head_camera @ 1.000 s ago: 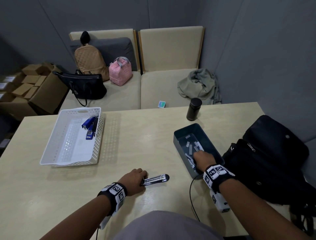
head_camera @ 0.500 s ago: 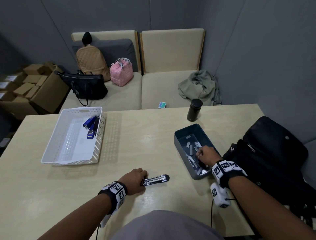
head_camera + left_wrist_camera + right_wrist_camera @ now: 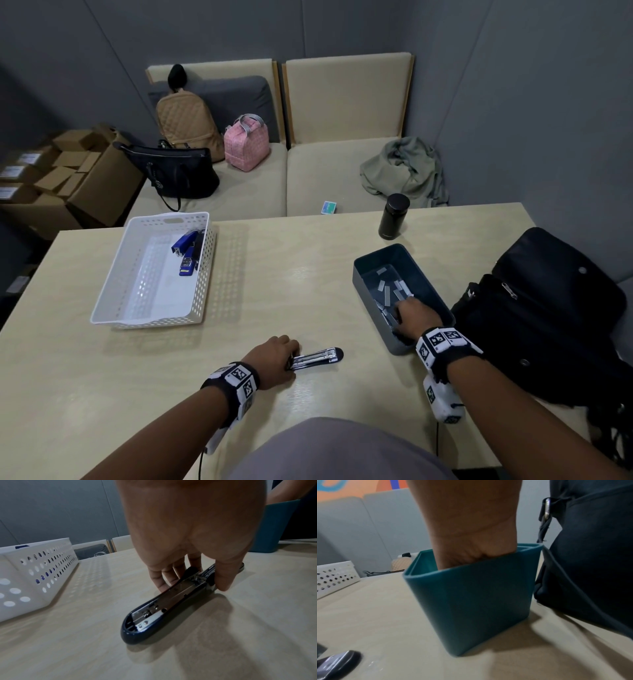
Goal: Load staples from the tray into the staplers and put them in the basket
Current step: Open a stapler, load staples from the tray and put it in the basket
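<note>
One stapler (image 3: 315,358) lies flipped open on the desk (image 3: 274,291), the left hand (image 3: 272,361) pinching its hinge end between thumb and fingers (image 3: 164,577). The right hand (image 3: 412,317) is down inside the tray (image 3: 371,301) among loose staples (image 3: 387,293); its fingers are hidden, grip unclear. Two blue staplers (image 3: 186,248) sit in the basket (image 3: 113,298).

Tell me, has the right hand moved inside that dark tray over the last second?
Yes. The right hand stays inside the tray, but judged against the near end wall it has shifted a little farther in, toward the loose staple strips.
</note>
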Motion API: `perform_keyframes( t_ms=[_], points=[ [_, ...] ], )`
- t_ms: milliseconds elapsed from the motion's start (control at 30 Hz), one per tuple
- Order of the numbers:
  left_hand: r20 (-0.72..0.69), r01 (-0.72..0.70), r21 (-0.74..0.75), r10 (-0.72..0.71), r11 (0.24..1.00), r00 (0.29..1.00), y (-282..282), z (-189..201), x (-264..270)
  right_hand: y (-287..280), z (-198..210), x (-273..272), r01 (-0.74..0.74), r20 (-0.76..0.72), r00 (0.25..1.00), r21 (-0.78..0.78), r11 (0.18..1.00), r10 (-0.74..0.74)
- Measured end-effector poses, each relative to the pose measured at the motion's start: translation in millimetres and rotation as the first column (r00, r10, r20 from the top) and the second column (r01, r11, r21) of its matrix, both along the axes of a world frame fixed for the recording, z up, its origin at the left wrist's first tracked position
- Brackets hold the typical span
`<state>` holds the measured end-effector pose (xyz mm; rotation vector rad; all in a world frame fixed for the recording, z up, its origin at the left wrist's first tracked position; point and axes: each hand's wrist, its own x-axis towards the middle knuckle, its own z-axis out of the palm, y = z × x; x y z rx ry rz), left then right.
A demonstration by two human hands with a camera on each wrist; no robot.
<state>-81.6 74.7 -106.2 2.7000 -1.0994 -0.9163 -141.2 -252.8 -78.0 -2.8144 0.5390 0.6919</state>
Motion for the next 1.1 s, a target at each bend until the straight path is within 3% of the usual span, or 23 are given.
perform_keyframes(
  t_ms=[133, 333, 500, 733, 933, 1000, 1100],
  points=[
    [0.003, 0.002, -0.002, -0.002, 1.0, 1.0, 1.0, -0.3, 0.3, 10.4, -3.9, 1.1, -0.064, -0.026, 0.998, -0.107, 0.992, 0.061],
    [0.0, -0.011, -0.012, 0.011, 1.0, 1.0, 0.9, -2.0, 0.2, 10.4, -1.9, -1.4, -0.048, 0.036, 0.998, 0.041, 0.998, 0.047],
    [-0.006, -0.021, -0.012, 0.02, 1.0, 1.0, 0.5, -1.0, -0.4, 3.2, 0.2, 1.1, 0.145, 0.096, 0.98, 0.251, 0.957, -0.173],
    [-0.026, -0.026, -0.012, 0.026, 1.0, 0.999, -0.6, -0.8, 1.2, -7.4, 17.1, 17.9, 0.331, 0.185, 0.877, 0.436, 0.837, -0.444],
    [-0.029, -0.028, -0.02, 0.028, 0.999, 0.999, -2.3, 0.7, 1.3, 26.7, 52.2, 53.3, 0.086, 0.422, 0.773, 0.67, 0.737, -0.474],
    [-0.032, -0.033, -0.025, 0.032, 0.999, 0.999, -2.2, 1.6, 0.7, 49.4, 60.1, 59.7, 0.001, 0.456, 0.777, 0.688, 0.725, -0.434],
    [-0.026, -0.041, -0.03, 0.04, 0.999, 0.999, -0.6, 2.1, -0.9, 85.7, 54.8, 60.5, -0.077, 0.406, 0.861, 0.699, 0.711, -0.306]
  ],
)
